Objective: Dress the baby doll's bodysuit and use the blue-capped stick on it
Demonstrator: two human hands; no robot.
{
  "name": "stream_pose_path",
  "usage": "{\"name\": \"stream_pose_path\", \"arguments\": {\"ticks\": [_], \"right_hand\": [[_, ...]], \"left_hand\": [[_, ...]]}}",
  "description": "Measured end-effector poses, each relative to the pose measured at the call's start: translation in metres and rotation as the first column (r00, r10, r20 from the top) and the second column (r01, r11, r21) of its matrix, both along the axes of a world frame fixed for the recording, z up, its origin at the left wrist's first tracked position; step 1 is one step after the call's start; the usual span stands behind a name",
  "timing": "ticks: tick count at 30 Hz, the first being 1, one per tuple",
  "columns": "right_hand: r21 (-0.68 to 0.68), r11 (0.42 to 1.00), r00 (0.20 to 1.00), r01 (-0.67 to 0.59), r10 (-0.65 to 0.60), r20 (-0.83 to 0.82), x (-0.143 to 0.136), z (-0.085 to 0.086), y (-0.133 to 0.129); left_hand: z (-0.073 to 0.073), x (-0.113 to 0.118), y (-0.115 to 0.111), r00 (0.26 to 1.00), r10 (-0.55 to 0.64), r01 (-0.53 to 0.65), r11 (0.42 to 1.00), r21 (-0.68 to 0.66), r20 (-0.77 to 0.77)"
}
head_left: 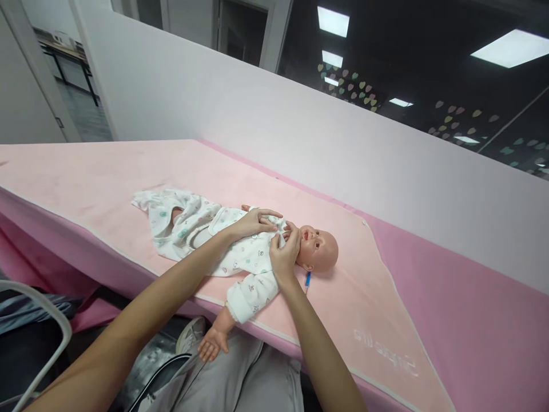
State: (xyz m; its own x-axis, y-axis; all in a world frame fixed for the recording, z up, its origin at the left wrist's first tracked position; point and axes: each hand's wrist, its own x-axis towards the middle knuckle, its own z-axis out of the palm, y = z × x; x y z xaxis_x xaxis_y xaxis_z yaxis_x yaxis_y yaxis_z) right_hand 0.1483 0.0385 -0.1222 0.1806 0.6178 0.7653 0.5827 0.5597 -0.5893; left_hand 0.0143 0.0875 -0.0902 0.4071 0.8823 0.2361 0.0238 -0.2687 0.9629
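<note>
A baby doll (pixel 319 250) lies on its back on the pink padded surface, head to the right. It wears a white baby romper (pixel 253 246) with small printed figures; the lower part lies loose around its legs. Coming from the left, my left hand (pixel 255 223) rests over the chest with its fingers at the romper's collar. My right hand (pixel 286 252) is beside the doll's chin, fingers curled on the collar's edge. The cloth between the fingertips is mostly hidden. One doll arm (pixel 221 329) hangs over the near edge, palm up.
The pink table cover (pixel 343 320) has its near edge close to my lap. A small blue tag (pixel 307 279) lies under the doll's head. A white wall (pixel 257 120) runs behind the table, with dark glass above. A curved pale tube (pixel 55 320) stands at lower left.
</note>
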Motion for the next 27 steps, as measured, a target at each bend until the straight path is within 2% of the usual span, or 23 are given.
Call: {"name": "stream_pose_path", "arguments": {"ticks": [4,11,16,18,22,27], "right_hand": [[0.003,1.000,1.000,0.009,-0.009,-0.012,0.001,-0.001,0.002],[0.036,0.997,0.998,-0.069,0.069,0.008,0.001,-0.002,0.003],[0.140,0.986,0.994,-0.090,0.097,-0.044,0.001,-0.003,-0.001],[0.151,0.985,0.994,-0.088,0.097,-0.055,0.001,-0.003,-0.003],[0.144,0.985,0.994,-0.091,0.099,-0.051,0.001,-0.003,-0.003],[0.167,0.978,0.991,-0.128,0.134,-0.024,0.001,-0.003,-0.003]], "left_hand": [[-0.001,-0.001,0.001,1.000,-0.008,0.008,1.000,-0.002,-0.011],[-0.006,-0.001,0.003,0.998,-0.049,0.051,0.998,0.048,-0.049],[-0.002,-0.013,0.000,0.993,0.094,-0.081,0.983,0.167,-0.072],[0.000,-0.025,-0.004,0.991,0.095,-0.076,0.979,0.192,-0.091],[0.000,-0.047,-0.022,0.961,0.006,0.056,0.974,0.217,-0.277],[0.000,-0.053,-0.043,0.949,0.077,-0.006,0.974,0.224,-0.307]]}}
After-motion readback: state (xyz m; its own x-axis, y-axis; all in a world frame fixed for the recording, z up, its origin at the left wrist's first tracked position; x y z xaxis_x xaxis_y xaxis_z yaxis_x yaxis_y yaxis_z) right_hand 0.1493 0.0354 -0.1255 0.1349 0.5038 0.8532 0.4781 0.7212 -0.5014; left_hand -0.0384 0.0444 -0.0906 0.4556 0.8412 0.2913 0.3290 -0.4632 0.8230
